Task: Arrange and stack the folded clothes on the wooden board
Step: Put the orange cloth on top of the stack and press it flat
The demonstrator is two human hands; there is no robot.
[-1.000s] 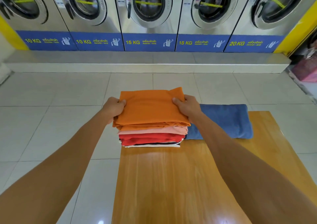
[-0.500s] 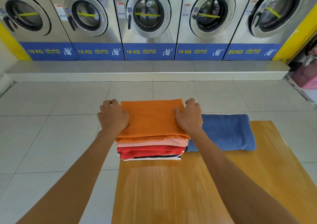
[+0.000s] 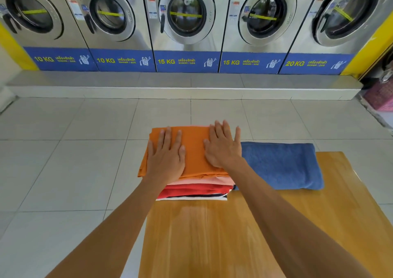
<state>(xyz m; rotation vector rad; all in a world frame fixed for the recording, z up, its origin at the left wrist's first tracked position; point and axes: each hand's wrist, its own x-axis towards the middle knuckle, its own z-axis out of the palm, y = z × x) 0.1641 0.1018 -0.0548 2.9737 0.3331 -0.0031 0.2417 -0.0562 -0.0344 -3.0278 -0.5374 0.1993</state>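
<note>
Both hands were flat, palms down, fingers spread, on the folded orange garment (image 3: pixel 194 150) topping the stack; neither gripped anything. Left hand (image 3: pixel 167 158) sat on the garment's left half, right hand (image 3: pixel 222 148) on its right half, fingertips reaching the far edge. Half a second earlier both hands were curled at the garment's side edges; a second ago they pinched those edges. Since then they had opened out and moved inward onto the top.

Under the orange garment: a pale pink folded layer (image 3: pixel 204 181), red folded layers (image 3: pixel 195 190), then a white-and-dark striped piece (image 3: pixel 191 197) at the bottom. Stack sat on the far left corner of the rectangular wooden board (image 3: pixel 212 235), its left side overhanging the board's edge. Folded blue towel (image 3: pixel 280 165) lay right of the stack, touching it, also on the board.

Forearms covered the stack's near corners, so layer count was unclear. The board's near end was cut off by the frame. Behind the stack: grey tiled floor (image 3: pixel 63 160) and a row of steel front-loading washers (image 3: pixel 187 18).
</note>
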